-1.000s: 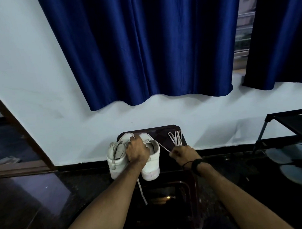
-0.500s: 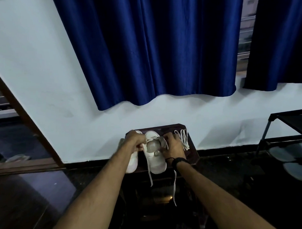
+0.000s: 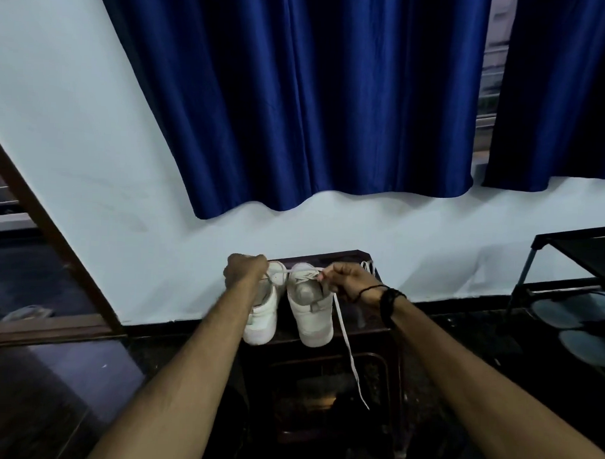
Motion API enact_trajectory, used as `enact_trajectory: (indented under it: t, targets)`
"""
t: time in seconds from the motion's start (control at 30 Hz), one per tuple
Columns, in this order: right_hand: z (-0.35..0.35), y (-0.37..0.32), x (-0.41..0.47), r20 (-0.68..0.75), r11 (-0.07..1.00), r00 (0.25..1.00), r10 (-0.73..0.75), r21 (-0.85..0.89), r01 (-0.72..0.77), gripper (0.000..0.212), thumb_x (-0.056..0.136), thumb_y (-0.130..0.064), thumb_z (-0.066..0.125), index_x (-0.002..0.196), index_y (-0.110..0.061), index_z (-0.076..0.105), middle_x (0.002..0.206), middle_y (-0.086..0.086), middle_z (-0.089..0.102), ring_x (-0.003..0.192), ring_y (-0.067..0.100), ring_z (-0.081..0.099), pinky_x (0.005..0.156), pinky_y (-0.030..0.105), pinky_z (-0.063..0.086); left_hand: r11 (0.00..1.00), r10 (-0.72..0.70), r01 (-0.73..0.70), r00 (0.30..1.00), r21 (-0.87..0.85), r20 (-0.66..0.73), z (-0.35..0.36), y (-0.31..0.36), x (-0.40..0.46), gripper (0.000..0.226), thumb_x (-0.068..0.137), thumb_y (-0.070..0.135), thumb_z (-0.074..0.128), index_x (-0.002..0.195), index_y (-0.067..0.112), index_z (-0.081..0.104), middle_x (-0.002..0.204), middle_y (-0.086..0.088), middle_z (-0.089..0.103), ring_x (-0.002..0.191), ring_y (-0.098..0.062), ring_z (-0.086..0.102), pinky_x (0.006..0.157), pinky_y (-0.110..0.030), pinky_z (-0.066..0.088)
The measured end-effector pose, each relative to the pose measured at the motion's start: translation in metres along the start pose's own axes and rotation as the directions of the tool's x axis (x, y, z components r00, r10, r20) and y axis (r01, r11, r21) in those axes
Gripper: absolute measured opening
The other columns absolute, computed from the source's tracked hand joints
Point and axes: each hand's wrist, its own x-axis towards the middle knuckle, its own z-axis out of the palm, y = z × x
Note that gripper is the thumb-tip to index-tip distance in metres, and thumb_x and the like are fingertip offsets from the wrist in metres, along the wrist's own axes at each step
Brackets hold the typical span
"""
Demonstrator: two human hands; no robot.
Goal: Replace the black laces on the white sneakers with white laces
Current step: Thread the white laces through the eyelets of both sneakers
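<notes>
Two white sneakers stand side by side, heels toward me, on a small dark table (image 3: 386, 330) against the wall. The left sneaker (image 3: 262, 319) is partly hidden by my left forearm. The right sneaker (image 3: 310, 312) has a white lace (image 3: 347, 344) threaded across its top. My left hand (image 3: 245, 270) grips one end of that lace above the left shoe. My right hand (image 3: 347, 280) pinches the other side, and the loose end hangs down past the table front. A second white lace (image 3: 369, 266) lies bundled behind my right hand.
A white wall with dark blue curtains (image 3: 298, 109) rises behind the table. A black metal rack (image 3: 575, 245) stands at the right with grey footwear (image 3: 585, 338) under it. A brown door frame (image 3: 47, 220) runs at the left over a dark glossy floor.
My hands have moved apart, drawing the white lace taut across the top of the right sneaker. Before, both were close together at the shoe's opening.
</notes>
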Motion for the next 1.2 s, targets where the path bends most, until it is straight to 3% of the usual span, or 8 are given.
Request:
enact_trajectory:
  t: [0.1,0.23,0.37,0.5,0.63,0.7,0.83,1.2]
  targets:
    - [-0.004,-0.007,0.006,-0.046,0.893,0.994,-0.103,-0.445,0.072,0.020,0.095,-0.031,0.055,0.078,-0.031,0.066,0.073,-0.012,0.066,0.073,0.002,0.060,0.075,0.026,0.049,0.790,0.568,-0.588,0.809,0.175,0.154,0.016,0.004,-0.025,0.021,0.091,0.020,0.063,0.111,0.017,0.066,0.121,-0.006,0.059,0.112,-0.026,0.054,0.095,-0.032,0.044]
    - [0.008,-0.027,0.006,-0.207,0.751,0.946,-0.247,-0.658,0.052,0.021,0.083,-0.039,0.060,0.091,-0.024,0.073,0.082,-0.003,0.073,0.078,0.013,0.066,0.070,0.032,0.053,0.946,0.289,-0.303,0.621,-0.117,0.728,0.030,0.025,-0.060,0.042,0.101,0.049,0.044,0.103,0.015,0.069,0.079,-0.004,0.068,0.063,-0.015,0.061,0.056,-0.023,0.046]
    - [-0.007,-0.018,0.002,-0.282,0.797,0.907,-0.312,-0.597,0.089,0.014,0.083,-0.036,0.070,0.082,-0.025,0.076,0.075,-0.011,0.071,0.069,0.001,0.062,0.064,0.023,0.048,0.923,0.309,-0.382,0.645,-0.056,0.699,0.021,0.018,-0.043,0.031,0.097,0.031,0.059,0.098,0.002,0.071,0.056,0.006,0.054,0.043,-0.001,0.041,0.042,-0.014,0.029]
    - [-0.018,-0.003,0.001,-0.281,0.812,0.919,-0.278,-0.580,0.068,0.012,0.087,-0.024,0.067,0.082,-0.020,0.076,0.073,-0.008,0.072,0.072,0.006,0.065,0.074,0.029,0.052,0.867,0.369,-0.494,0.729,0.070,0.577,0.021,0.007,-0.023,0.016,0.086,0.015,0.067,0.076,0.022,0.078,0.075,0.012,0.072,0.071,-0.003,0.060,0.072,-0.017,0.045]
    - [-0.005,0.001,0.006,-0.334,0.814,0.883,-0.331,-0.575,0.088,0.006,0.082,-0.027,0.072,0.084,-0.025,0.077,0.080,-0.008,0.075,0.074,0.003,0.067,0.074,0.024,0.053,0.909,0.368,-0.407,0.675,-0.094,0.640,0.032,0.009,-0.037,0.027,0.100,0.025,0.054,0.124,0.015,0.064,0.111,0.000,0.066,0.102,-0.011,0.061,0.085,-0.015,0.045]
    - [0.002,-0.002,0.010,-0.335,0.819,0.879,-0.338,-0.566,0.099,0.008,0.082,-0.029,0.072,0.087,-0.024,0.077,0.081,-0.007,0.075,0.075,0.002,0.067,0.073,0.020,0.052,0.951,0.297,-0.269,0.657,-0.153,0.693,0.038,0.014,-0.044,0.030,0.103,0.029,0.047,0.121,0.013,0.064,0.100,-0.003,0.065,0.081,-0.010,0.060,0.068,-0.018,0.050]
    - [0.003,-0.002,0.015,-0.394,0.850,0.869,-0.301,-0.524,0.057,0.008,0.078,-0.029,0.077,0.082,-0.022,0.077,0.075,-0.009,0.073,0.070,0.001,0.066,0.067,0.015,0.051,0.917,0.254,-0.394,0.691,0.059,0.676,0.038,0.013,-0.040,0.036,0.102,0.030,0.050,0.106,-0.001,0.068,0.067,0.000,0.055,0.054,-0.008,0.040,0.044,-0.017,0.031]
    - [0.022,0.051,0.024,-0.519,0.892,0.853,0.051,-0.361,-0.273,0.027,0.081,-0.045,0.071,0.084,-0.019,0.076,0.078,-0.001,0.073,0.074,0.012,0.067,0.066,0.019,0.047,0.670,0.494,-0.543,0.835,0.507,0.242,0.058,-0.016,-0.038,0.018,0.083,0.030,0.058,0.092,0.031,0.074,0.095,-0.005,0.073,0.100,-0.027,0.066,0.080,-0.033,0.051]
